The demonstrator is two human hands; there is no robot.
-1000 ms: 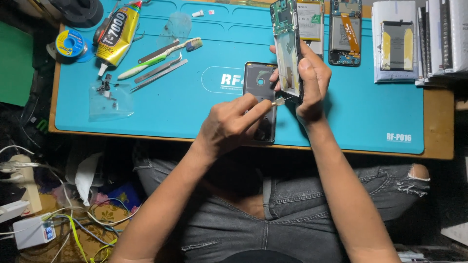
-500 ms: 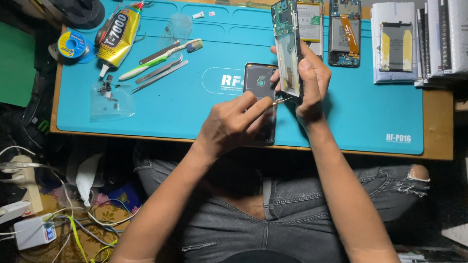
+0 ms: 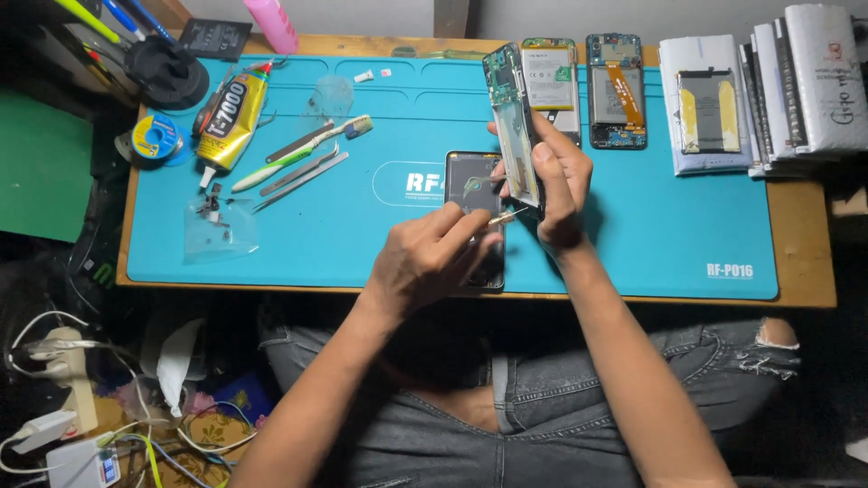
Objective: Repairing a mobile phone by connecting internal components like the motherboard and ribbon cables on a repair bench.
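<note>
At frame centre the right hand (image 3: 559,176) is clamped on a thin upright phone frame (image 3: 512,122). The left hand (image 3: 434,258) pinches a slim tool (image 3: 506,216) above a glossy black panel (image 3: 474,181) on the teal rubber mat (image 3: 325,235). A yellow glue tube (image 3: 231,113) lies upper left.

My left hand (image 3: 432,258) is covering the lower half of the dark phone panel (image 3: 473,185) lying on the blue mat (image 3: 362,244). The tip of the thin tool (image 3: 504,217) I am pinching is too small to make out. My right hand (image 3: 559,185) is hiding the bottom end of the phone frame (image 3: 512,122). Beyond the mat's far edge, the pink bottle (image 3: 276,23) is being cut off by the top border.
</note>
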